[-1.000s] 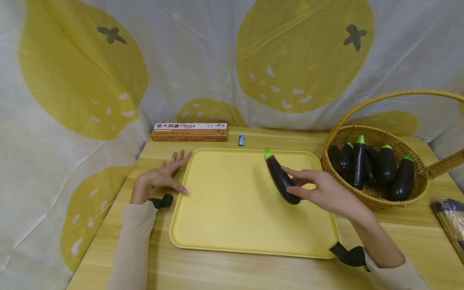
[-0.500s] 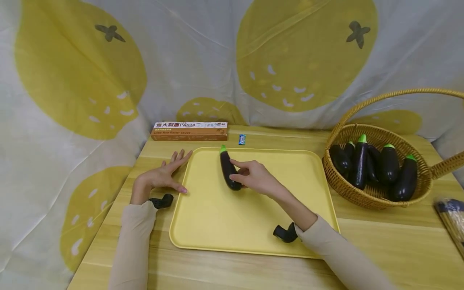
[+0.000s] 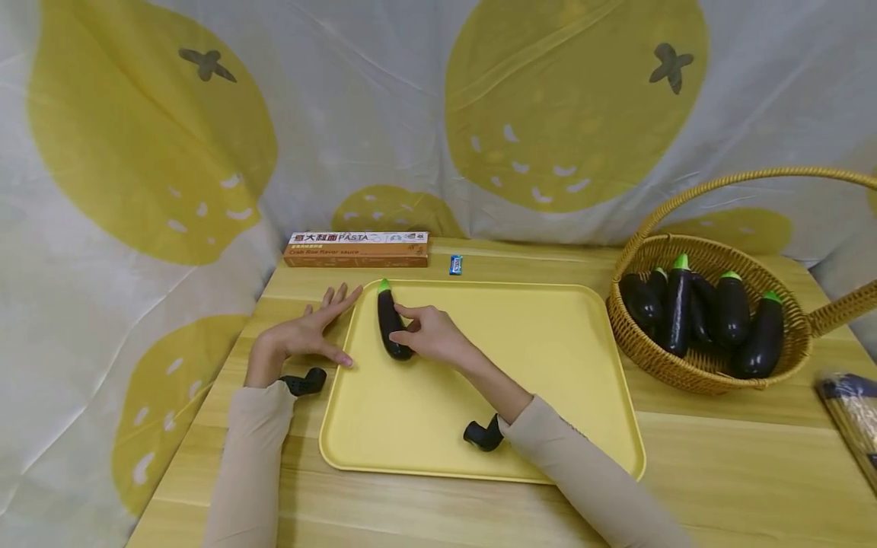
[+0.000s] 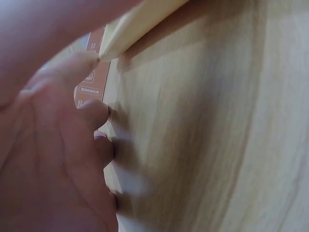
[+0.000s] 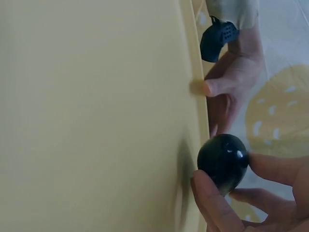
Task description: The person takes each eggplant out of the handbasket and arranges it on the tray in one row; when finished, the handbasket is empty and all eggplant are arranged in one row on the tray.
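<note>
My right hand pinches a dark eggplant with a green stem end, over the left part of the yellow tray. In the right wrist view the rounded end of the eggplant sits between thumb and fingers, close over the tray. My left hand rests at the tray's left edge with fingers spread, the thumb touching the rim. In the left wrist view, fingers of the left hand reach along the table beside the tray's edge.
A wicker basket with a tall handle holds several eggplants at the right. Behind the tray lie a pasta box and a small blue packet. A plastic-wrapped bundle lies at the far right.
My right hand has carried the eggplant leftward across the tray, from its right side to near the left rim. The left hand has stayed in place.
</note>
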`<state>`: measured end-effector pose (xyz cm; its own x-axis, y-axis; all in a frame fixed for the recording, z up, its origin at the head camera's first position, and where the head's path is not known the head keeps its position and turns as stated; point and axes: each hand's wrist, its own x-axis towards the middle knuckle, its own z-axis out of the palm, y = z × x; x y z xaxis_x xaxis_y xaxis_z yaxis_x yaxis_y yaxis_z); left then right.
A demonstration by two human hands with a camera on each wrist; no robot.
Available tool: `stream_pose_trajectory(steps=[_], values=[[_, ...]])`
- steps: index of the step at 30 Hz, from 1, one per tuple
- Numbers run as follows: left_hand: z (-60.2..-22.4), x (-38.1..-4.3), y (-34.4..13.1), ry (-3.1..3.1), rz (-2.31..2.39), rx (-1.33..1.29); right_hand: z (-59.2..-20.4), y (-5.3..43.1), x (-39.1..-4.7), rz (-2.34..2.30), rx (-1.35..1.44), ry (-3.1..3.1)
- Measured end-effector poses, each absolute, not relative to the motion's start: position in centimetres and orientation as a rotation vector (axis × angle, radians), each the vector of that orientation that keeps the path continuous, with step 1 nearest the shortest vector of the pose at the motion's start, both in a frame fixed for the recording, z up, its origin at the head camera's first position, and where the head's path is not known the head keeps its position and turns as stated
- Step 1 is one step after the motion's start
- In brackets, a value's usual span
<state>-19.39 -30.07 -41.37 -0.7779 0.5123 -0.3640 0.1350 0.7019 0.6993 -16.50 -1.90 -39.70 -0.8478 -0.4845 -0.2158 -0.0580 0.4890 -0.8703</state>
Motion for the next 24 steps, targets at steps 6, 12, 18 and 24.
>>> stream_pose_trajectory(steps=[6,12,18,24], values=[[-41.5,-19.5,-30.1,2.362,0.908,0.514,-39.9,-3.5,-16.3,-1.300,-0.433,2.296],[-41.8,-19.4,-30.5,2.346,0.920,0.530,-40.1,-4.8,-15.9,-1.286,-0.425,2.333],[-41.6,-19.3,-30.4,2.341,0.930,0.539,-40.6,-5.2,-15.8,-1.290,-0.418,2.340],[-41.5,-19.5,-30.3,2.339,0.932,0.538,-40.8,-5.2,-15.9,-1.292,-0.443,2.338]])
